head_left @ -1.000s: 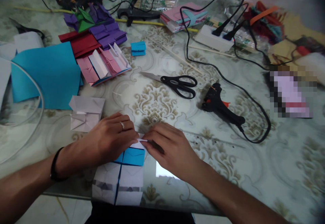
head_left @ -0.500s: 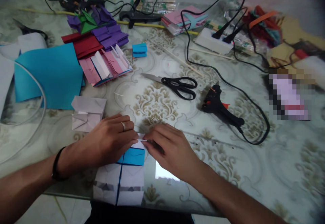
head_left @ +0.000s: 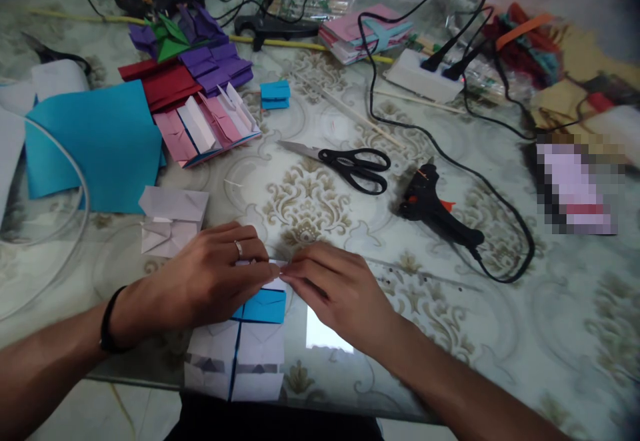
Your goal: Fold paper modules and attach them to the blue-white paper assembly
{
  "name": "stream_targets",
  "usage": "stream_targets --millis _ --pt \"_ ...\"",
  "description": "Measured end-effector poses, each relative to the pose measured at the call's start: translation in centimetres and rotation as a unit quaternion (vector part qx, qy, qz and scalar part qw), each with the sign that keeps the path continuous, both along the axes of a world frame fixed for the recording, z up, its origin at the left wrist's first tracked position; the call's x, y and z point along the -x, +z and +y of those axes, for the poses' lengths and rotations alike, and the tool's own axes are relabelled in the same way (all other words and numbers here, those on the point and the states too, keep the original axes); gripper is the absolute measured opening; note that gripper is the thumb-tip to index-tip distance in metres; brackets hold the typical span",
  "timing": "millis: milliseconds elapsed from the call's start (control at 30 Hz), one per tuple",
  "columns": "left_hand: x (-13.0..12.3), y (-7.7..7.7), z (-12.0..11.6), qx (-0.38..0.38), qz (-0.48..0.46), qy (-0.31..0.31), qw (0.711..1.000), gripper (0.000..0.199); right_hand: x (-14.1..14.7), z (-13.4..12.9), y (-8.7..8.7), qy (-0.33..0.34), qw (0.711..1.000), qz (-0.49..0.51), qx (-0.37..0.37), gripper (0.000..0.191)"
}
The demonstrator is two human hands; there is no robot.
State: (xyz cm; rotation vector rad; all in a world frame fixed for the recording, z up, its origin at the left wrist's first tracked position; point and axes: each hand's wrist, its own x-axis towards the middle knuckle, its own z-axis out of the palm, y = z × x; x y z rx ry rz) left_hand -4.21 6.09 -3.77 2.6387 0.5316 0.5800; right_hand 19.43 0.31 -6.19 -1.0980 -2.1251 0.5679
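Observation:
A folded paper piece [head_left: 260,361], white with a blue band across it, lies near the table's front edge. Over its far left part rests my left hand [head_left: 225,271], fingers bent and pressed on the paper. From the other side my right hand [head_left: 333,284] pinches the far right edge of the same paper, thumb against forefinger. The fingertips of both hands nearly meet there, and the fold between them is mostly hidden. Just beyond my left hand is a white folded paper piece [head_left: 173,221].
Black-handled scissors [head_left: 355,167] and a black glue gun [head_left: 440,207] lie ahead. Blue sheets [head_left: 95,147] and pink folded paper [head_left: 207,127] are at the left. A white power strip [head_left: 425,77] with black cords stands behind; a white cable [head_left: 83,187] loops at far left.
The fingers of both hands have closed in on the paper's far edge. A pale raised paper edge between them is now less visible. The camera view has shifted slightly.

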Motion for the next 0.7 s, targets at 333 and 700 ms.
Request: stream_targets --millis 333,700 --pt "0.0 0.3 0.3 0.029 0.013 -0.016 0.999 0.013 0.2 0.0 0.2 0.009 1.0 -0.009 -0.012 0.015" --pt "-0.4 1.8 0.5 0.147 -0.005 0.011 0.989 0.016 -0.1 -0.4 0.5 0.003 1.0 -0.026 -0.016 0.017"
